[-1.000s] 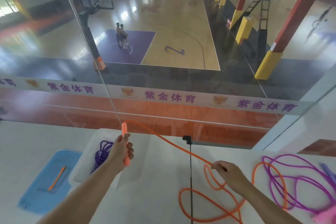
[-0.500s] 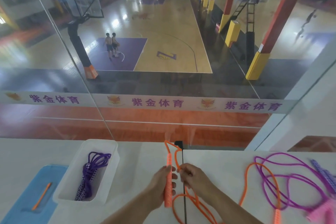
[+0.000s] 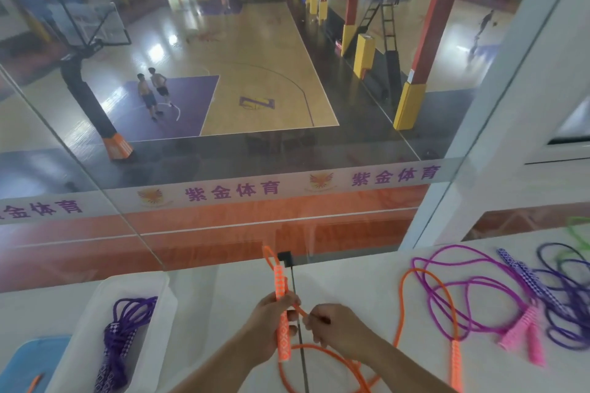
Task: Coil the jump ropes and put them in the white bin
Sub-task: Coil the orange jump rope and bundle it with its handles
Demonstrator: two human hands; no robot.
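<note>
Below, white counter fronts glass, court.

A blue mat lies at the lower left of the white table. Beyond the glass wall, two players stand beside a basketball hoop stand on the court below.

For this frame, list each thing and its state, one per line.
Left hand: grips orange handle, upright.
Right hand: pinches orange cord.
Second orange handle: lying on table.
White bin: holds coiled purple rope.
Pink rope: uncoiled on table.
</note>
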